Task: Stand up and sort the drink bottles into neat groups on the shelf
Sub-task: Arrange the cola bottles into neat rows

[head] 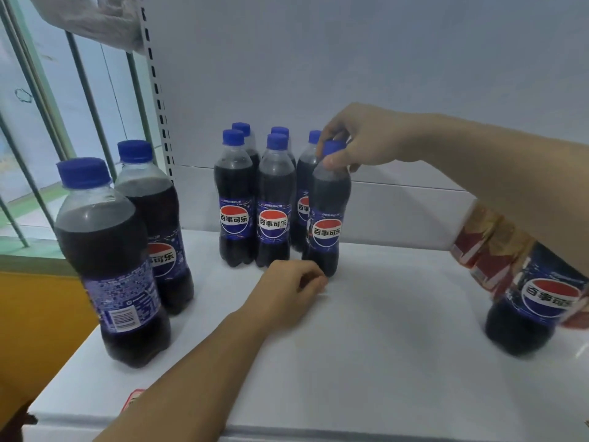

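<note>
Back centre: six small blue-capped plastic cola bottles (237, 199) clustered on flat white shelf (366, 330).
Front left: two larger blue-capped cola bottles (111, 266), one behind other.
Far right: dark cola bottle (538, 307), red packs (487, 247) behind.

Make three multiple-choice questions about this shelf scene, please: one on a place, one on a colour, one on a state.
1. Where do the two big cola bottles stand?
A. at the left of the shelf
B. behind the small group
C. on the floor

2. What colour are the bottle caps?
A. red
B. blue
C. white

3. How is the right hand?
A. flat on the shelf
B. gripping the top of a small cola bottle
C. out of view

Answers: 1 A, they stand near the left edge of the shelf; 2 B, every visible cap is blue; 3 B, its fingers curl round the cap.
</note>
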The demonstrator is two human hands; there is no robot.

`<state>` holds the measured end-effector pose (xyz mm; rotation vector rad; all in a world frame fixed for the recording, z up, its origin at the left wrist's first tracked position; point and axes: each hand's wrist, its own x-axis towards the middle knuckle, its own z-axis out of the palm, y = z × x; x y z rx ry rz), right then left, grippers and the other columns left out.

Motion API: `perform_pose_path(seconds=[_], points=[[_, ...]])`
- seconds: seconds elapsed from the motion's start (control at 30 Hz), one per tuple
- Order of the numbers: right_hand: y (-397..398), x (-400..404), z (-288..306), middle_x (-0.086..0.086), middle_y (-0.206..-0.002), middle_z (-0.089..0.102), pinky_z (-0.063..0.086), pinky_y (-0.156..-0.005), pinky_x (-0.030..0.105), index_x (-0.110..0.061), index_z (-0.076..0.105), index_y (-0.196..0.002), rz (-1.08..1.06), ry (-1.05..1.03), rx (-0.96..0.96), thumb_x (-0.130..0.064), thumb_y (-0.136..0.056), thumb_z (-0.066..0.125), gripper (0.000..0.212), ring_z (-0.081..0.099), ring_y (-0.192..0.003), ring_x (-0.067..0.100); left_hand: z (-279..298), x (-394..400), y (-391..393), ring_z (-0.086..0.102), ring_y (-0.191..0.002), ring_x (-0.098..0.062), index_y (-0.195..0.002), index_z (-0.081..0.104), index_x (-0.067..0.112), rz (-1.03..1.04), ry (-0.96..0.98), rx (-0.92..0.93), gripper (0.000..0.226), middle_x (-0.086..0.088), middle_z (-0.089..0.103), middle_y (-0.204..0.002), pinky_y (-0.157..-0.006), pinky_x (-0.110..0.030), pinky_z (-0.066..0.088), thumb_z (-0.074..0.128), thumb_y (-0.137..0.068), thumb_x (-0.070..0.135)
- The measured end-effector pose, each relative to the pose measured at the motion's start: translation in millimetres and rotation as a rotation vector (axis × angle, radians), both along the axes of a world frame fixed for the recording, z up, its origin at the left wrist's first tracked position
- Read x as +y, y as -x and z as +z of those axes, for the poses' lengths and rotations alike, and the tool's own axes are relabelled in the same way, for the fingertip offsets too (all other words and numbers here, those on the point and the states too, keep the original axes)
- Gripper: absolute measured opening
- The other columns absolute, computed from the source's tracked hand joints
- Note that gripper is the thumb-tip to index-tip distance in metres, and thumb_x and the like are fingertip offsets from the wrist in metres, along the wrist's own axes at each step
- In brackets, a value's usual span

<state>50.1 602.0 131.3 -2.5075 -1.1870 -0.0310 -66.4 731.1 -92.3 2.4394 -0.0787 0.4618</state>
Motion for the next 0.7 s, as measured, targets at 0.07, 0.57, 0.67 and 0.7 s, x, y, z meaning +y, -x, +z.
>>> perform_pose_path(seconds=[0.07, 0.57, 0.67, 0.7], points=[[-2, 6, -1, 0.013, -0.104, 0.073, 0.053, -0.054, 0.015, -0.013, 0.074, -0.099, 0.003, -0.012, 0.022, -0.016, -0.093, 0.072, 0.007, 0.063, -0.060, 0.010, -1, 0, -1, 0.064, -0.081, -0.003, -0.106, 0.075, 0.021, 0.023, 0.039, -0.013, 0.014, 0.010, 0.076, -0.095, -0.074, -0.013, 0.045, 0.065, -0.098, 0.027], [-6, 23, -9, -0.001, -0.093, 0.065, 0.051, -0.059, 0.021, -0.019, 0.069, -0.100, -0.050, -0.072, 0.040, -0.023, -0.092, 0.072, 0.009, 0.064, -0.068, 0.013, -1, 3, -9, 0.057, -0.078, 0.009, -0.112, 0.068, 0.019, 0.075, 0.133, 0.019, 0.016, 0.013, 0.066, -0.093, -0.067, 0.000, 0.040, 0.066, -0.097, 0.024], [-7, 23, -12, -0.003, -0.095, 0.063, 0.055, -0.063, 0.025, -0.020, 0.069, -0.102, -0.061, -0.096, 0.010, -0.029, -0.090, 0.074, 0.015, 0.064, -0.072, 0.014, -2, 4, -10, 0.059, -0.079, 0.006, -0.108, 0.067, 0.019, 0.094, 0.134, 0.019, 0.012, 0.012, 0.066, -0.092, -0.067, -0.002, 0.041, 0.065, -0.096, 0.023], [-7, 22, -13, -0.003, -0.096, 0.063, 0.057, -0.066, 0.028, -0.021, 0.069, -0.103, -0.065, -0.099, 0.003, -0.031, -0.090, 0.074, 0.017, 0.064, -0.074, 0.014, -2, 4, -10, 0.060, -0.080, 0.005, -0.108, 0.066, 0.020, 0.097, 0.130, 0.019, 0.012, 0.012, 0.067, -0.093, -0.067, -0.002, 0.041, 0.065, -0.096, 0.022]])
